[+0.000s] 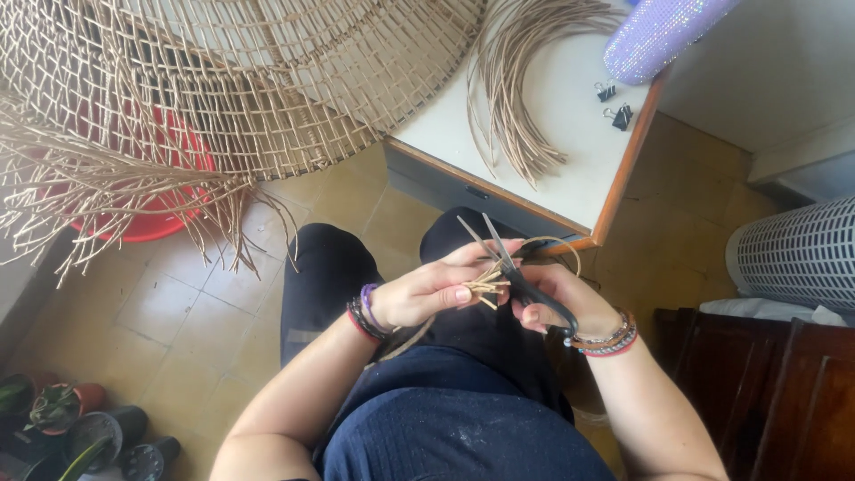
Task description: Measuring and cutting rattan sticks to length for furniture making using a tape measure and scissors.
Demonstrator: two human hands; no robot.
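- I see my left hand (426,292) pinching a small bundle of tan straw ends (486,287), tight between thumb and fingers.
- My right hand (554,298) is wrapped around the black handles of the scissors (515,272), gripping them.
- The scissor blades are open a little and point up, just above the straw ends.
- The straw ends sit between my two hands, over my lap in dark clothes.
- A big woven mat (249,80) hangs over the table (583,191) edge, with loose strands hanging down.
- More loose straw strands (512,98) lie on the white tabletop.
- Two black clips (614,104) lie near the table's far side.
- A red tub (147,214) sits on the floor under the mat.
- Small plant pots (80,428) stand in the bottom left corner.
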